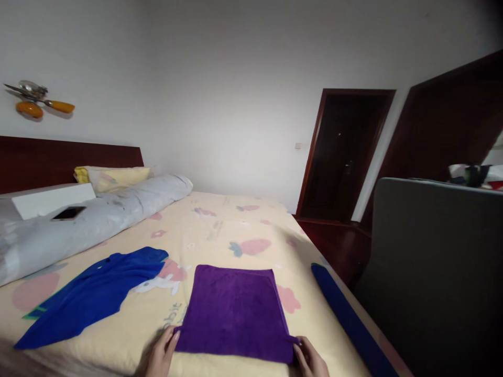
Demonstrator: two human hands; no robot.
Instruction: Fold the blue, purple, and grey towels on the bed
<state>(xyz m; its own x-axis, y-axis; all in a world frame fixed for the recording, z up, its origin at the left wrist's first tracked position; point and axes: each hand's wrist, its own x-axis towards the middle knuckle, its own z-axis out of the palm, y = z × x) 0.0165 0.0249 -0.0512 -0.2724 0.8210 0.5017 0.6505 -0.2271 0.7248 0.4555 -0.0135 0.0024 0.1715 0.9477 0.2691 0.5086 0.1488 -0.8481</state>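
A purple towel (236, 311) lies folded into a flat, near-square shape on the bed. My left hand (163, 352) pinches its near left corner between thumb and fingers. At the near right corner, my right hand (309, 358) grips a small bunched bit of the same cloth. To the left, a blue cloth (98, 288) with green edging is spread out crumpled. A long, narrow dark blue cloth (349, 317), rolled or folded into a strip, lies along the right edge of the bed.
The bed (220, 220) has a cream sheet printed with strawberries. A long grey roll (129, 207) bears a phone (69, 213) and a white box (55, 200), with a yellow pillow (118, 179) behind. A dark grey chair back (436, 262) stands right of the bed; a door (346, 157) is beyond.
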